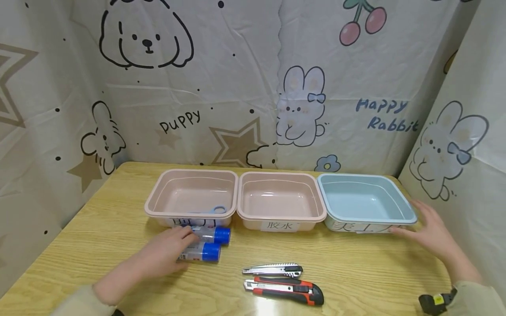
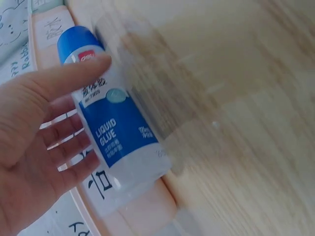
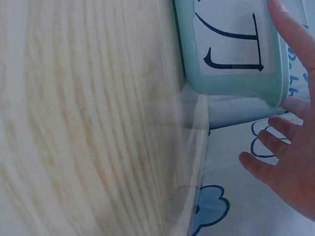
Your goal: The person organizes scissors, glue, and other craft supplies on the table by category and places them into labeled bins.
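Observation:
Two liquid glue bottles with blue caps, a far one (image 1: 207, 234) and a near one (image 1: 193, 252), lie side by side before the left pink bin (image 1: 189, 216). My left hand (image 1: 168, 251) is over their left ends. In the left wrist view, its thumb (image 2: 74, 78) crosses a glue bottle (image 2: 120, 125) and the other fingers pass behind it, gripping it. At the right corner of the blue bin (image 1: 367, 221), my right hand (image 1: 431, 232) has its thumb along the front label. The right hand's other fingers (image 3: 258, 167) are spread beside the bin.
A middle pink bin (image 1: 281, 219) stands between the other two. Blue-handled scissors (image 1: 218, 210) lie in the left bin. Two utility knives, one silver (image 1: 272, 269) and one red and black (image 1: 284, 289), lie at the front of the wooden table (image 1: 91, 237). Printed curtains (image 1: 237, 87) surround it.

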Motion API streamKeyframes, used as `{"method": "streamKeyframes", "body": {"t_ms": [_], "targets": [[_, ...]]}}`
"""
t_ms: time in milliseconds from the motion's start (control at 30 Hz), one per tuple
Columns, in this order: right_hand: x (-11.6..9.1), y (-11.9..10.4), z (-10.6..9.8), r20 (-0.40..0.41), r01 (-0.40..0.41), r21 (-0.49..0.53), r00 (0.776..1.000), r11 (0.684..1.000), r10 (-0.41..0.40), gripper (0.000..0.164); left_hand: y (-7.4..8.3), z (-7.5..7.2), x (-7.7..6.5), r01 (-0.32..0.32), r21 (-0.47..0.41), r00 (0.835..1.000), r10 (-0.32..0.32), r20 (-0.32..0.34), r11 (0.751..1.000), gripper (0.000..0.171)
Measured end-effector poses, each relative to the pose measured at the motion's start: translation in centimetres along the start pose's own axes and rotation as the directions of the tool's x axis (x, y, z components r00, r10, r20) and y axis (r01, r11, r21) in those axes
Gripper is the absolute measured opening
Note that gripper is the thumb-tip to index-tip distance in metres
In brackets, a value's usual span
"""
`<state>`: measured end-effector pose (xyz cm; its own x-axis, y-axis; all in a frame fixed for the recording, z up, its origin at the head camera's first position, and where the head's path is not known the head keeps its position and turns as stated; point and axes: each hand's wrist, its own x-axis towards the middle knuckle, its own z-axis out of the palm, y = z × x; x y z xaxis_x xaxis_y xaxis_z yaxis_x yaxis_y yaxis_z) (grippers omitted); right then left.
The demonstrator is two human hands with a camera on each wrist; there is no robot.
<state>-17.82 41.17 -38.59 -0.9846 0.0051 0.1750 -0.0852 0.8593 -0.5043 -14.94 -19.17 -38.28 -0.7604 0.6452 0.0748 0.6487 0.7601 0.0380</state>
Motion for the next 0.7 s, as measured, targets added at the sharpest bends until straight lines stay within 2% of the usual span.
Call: {"method": "streamKeyframes", "body": {"t_ms": [167,233,300,367,467,700], "targets": [[0.1,1.4,0.5,0.07,-0.095,0.075,0.994,0.993,0.089,0.107,0.2,0.3,0.3,-0.007,0.023,1.0,0.007,-0.004,1.0,0.052],[0.3,2.3,1.0,0.09,-0.142,0.09,0.987,0.986,0.134,0.106,0.3,0.5,0.4,-0.01,0.024,1.0,0.01,-0.005,1.0,0.051],[0.4,3.0,1.2,0.117,-0.165,0.152,0.982,0.974,0.148,0.104,0.3,0.7,0.4,-0.019,0.024,1.0,0.019,-0.006,1.0,0.048],[0.2,2.9,1.3,0.121,-0.194,0.177,0.977,0.965,0.174,0.101,0.4,0.8,0.4,-0.03,0.016,0.999,0.03,-0.012,0.999,0.047],[-0.1,2.5,1.2,0.118,-0.175,0.248,0.982,0.953,0.15,0.095,0.6,0.6,0.5,-0.041,-0.009,0.998,0.04,-0.043,0.999,0.046],[0.0,5.0,2.5,0.008,-0.112,0.301,0.993,0.947,0.115,0.083,1.5,-1.1,1.8,-0.082,-0.044,0.981,0.073,-0.182,0.996,0.044]]}}
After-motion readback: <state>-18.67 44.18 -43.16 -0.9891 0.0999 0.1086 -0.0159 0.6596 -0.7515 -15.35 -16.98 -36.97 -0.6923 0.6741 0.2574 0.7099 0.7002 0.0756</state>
